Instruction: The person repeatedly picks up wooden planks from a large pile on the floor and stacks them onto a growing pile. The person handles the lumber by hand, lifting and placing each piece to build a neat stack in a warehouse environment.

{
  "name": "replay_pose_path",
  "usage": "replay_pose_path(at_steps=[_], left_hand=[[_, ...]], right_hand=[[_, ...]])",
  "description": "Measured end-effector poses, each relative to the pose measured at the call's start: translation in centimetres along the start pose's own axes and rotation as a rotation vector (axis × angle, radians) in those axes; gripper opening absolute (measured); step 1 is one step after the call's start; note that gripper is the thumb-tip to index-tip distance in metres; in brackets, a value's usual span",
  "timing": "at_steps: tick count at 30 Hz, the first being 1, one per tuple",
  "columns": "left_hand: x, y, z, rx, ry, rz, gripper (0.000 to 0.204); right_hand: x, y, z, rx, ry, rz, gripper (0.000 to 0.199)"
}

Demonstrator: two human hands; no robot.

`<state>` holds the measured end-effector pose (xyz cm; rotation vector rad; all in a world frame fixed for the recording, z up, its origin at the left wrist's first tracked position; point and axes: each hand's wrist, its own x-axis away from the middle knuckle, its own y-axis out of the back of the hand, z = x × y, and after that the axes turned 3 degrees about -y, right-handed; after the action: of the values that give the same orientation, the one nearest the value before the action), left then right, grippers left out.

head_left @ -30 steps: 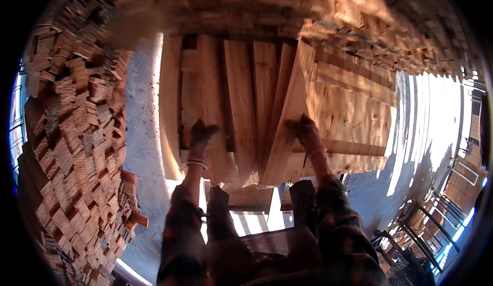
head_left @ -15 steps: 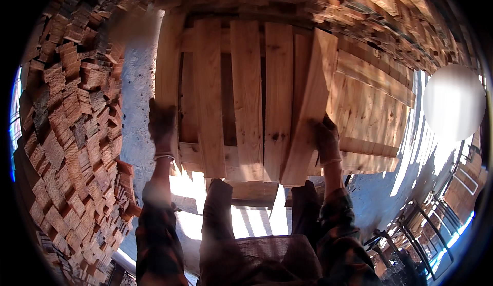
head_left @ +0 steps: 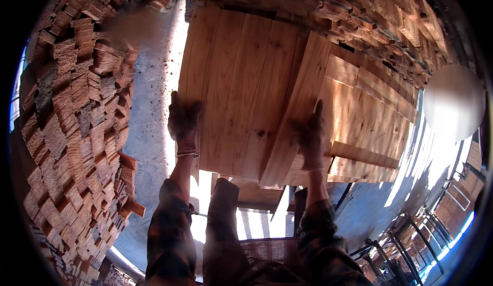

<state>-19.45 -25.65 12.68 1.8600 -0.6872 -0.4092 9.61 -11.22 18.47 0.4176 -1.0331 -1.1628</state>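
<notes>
Several pale wooden boards (head_left: 233, 90) lie edge to edge, forming a panel in front of me. My left hand (head_left: 185, 121), gloved, is at the panel's left edge, with fingers apart. A single slanted board (head_left: 295, 111) lies at the right side of the panel, tilted against the others. My right hand (head_left: 309, 139), also gloved, is against that board's right edge, one finger stretched upward. Shadow and blur obscure the fingers of both hands in part. Neither hand is wrapped round a board.
A second slatted wooden panel (head_left: 367, 124) lies to the right. Stacked wood pieces (head_left: 67, 132) rise along the left, and another stack (head_left: 380, 13) stands at the far side. Metal frames (head_left: 416, 240) stand at the lower right on the sunlit concrete floor (head_left: 146, 111).
The left boards have come together, closing the gaps between them. My left hand has moved right with the edge board; my right hand and the slanted board have shifted slightly left.
</notes>
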Motion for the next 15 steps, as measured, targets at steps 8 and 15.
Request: replay_pose_path(at_steps=[8,15], left_hand=[[-0.6,4.2,-6.4,0.169,0.124,0.287,0.055],[-1.6,6.1,-6.9,0.031,0.266,0.321,0.094]], right_hand=[[-1.2,3.1,-3.0,-0.014,-0.124,0.087,0.099],[-1.6,4.0,-8.0,0.162,0.448,0.138,0.077]])
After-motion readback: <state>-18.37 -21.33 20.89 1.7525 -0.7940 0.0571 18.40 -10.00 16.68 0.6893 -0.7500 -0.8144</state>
